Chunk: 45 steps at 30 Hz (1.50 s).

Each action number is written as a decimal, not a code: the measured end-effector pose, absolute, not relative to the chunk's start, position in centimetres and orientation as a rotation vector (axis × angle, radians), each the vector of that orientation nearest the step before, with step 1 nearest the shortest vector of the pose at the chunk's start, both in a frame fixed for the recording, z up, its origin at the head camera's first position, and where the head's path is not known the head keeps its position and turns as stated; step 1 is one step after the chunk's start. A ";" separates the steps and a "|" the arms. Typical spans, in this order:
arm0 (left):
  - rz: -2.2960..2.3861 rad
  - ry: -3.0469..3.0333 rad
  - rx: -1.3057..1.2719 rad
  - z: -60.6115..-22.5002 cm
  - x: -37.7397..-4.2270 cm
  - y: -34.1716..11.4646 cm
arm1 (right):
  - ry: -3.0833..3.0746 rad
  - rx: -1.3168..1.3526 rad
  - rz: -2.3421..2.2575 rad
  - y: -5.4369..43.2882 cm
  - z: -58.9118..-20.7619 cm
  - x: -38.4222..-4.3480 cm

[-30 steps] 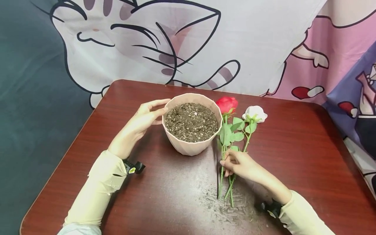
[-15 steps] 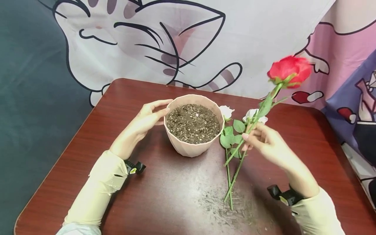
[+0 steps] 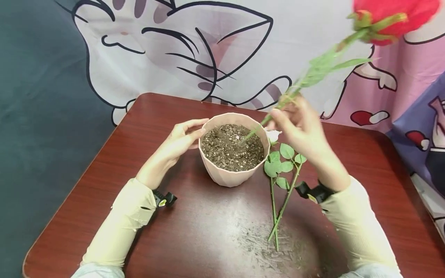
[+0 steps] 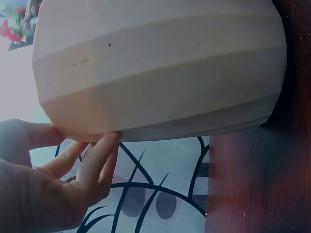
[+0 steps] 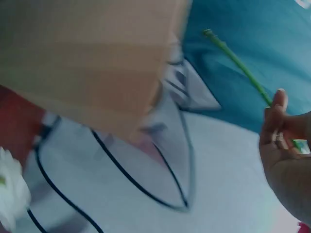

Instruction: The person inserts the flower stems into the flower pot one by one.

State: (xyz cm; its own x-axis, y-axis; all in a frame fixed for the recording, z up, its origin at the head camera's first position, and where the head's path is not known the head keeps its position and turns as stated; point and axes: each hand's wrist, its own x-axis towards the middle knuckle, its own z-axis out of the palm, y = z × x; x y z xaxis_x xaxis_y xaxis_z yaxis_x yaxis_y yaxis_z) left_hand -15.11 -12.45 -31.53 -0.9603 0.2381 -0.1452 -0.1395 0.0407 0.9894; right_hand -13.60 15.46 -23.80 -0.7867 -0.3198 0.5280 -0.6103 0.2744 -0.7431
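A pale pink flowerpot point(image 3: 227, 178) filled with dark soil point(image 3: 233, 148) stands upright on the table. At its left side my left hand point(image 3: 170, 148) rests fairly straight fingers on the outer wall, the thumb at the rim. In the left wrist view, the fingertips point(image 4: 111, 138) touch the faceted wall. My right hand point(image 3: 302, 127) pinches the stem of a red rose point(image 3: 393, 23) above the table, right of the pot. The rose tilts, bloom up to the right, with its cut stem end point(image 5: 209, 34) over the soil. The hand and the rose are blurred.
Right of the pot lie two white roses on crossed stems point(image 3: 281, 212); one white bloom point(image 3: 273, 136) shows, the other is behind the right hand. Wet smears and bits mark the brown table point(image 3: 194, 231). A cartoon cloth point(image 3: 313, 42) hangs behind.
My right hand has picked the red rose up from the table, lifted it right and upward, then brought its stem end over the pot. The left hand has stayed at the pot.
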 end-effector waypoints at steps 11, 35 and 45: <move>1.986 2.057 0.129 -31.9 -15.2 -11.7 | -2.294 1.195 1.033 11.7 -28.6 -17.5; 1.984 2.055 0.160 -31.2 -15.5 -12.5 | -2.433 1.362 0.837 9.5 -29.2 -18.1; 1.973 2.059 0.133 -31.6 -15.3 -13.0 | -2.494 1.349 0.845 9.1 -29.7 -18.0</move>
